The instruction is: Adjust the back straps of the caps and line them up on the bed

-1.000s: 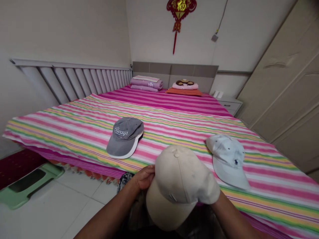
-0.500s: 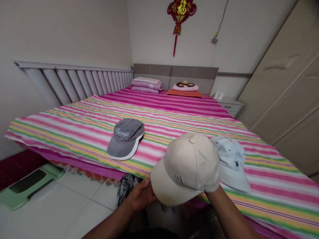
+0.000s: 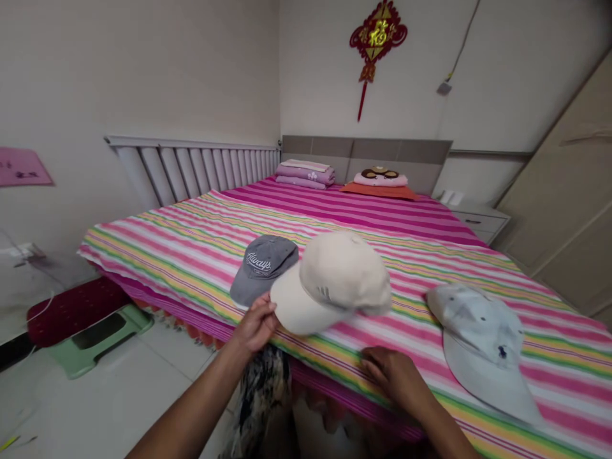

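A beige baseball cap (image 3: 342, 274) is tilted above the near part of the bed, its brim toward the left. My left hand (image 3: 258, 325) pinches the edge of that brim between thumb and fingers. Just behind the brim lies a grey cap (image 3: 262, 268) with white "Always" lettering, partly covered by the beige one. My right hand (image 3: 389, 373) is apart from the caps, low over the bed's front edge, empty, with fingers loosely bent. To its right, a pale blue cap (image 3: 488, 347) with a small dark emblem rests on the striped sheet (image 3: 415, 312).
Folded purple bedding (image 3: 306, 175) and a pink pillow stack (image 3: 380, 180) sit by the headboard (image 3: 396, 156). A white radiator (image 3: 191, 166) runs along the left wall. On the floor at left stands a green stool (image 3: 105, 338); a nightstand (image 3: 482, 220) is at back right.
My right hand has come off the beige cap and moved down to the front edge. My left hand has carried the cap left, next to the grey one. The view has turned slightly.
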